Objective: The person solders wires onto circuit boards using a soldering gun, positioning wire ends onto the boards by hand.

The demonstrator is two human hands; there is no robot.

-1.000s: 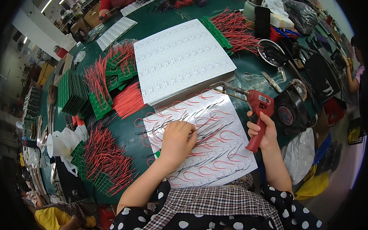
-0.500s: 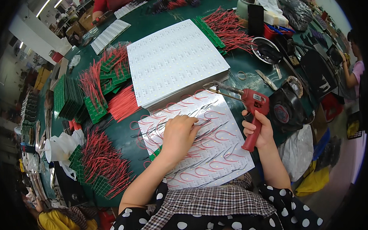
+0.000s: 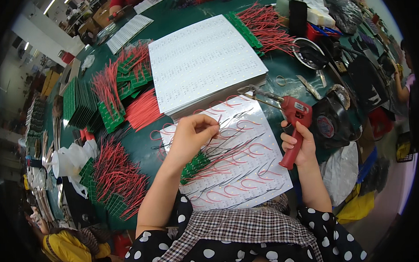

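Head view: left hand (image 3: 191, 134) pinches wires (image 3: 228, 146); right hand (image 3: 298, 144) grips soldering gun (image 3: 295, 128).

We note the red soldering gun (image 3: 296, 128) in the right hand (image 3: 298, 145) has a glossy moulded plastic body with a bare metal tip, and the white panel (image 3: 240, 164) under the left hand (image 3: 191, 136) looks matt and smooth, strewn with thin red and dark plastic-sheathed wires (image 3: 228, 151). We record the stacked white boards (image 3: 202, 62) as the same matt finish, on a smooth dark green table top (image 3: 145, 147). The sleeves are soft dotted cloth, with checked woven fabric (image 3: 250, 231) at the lap.
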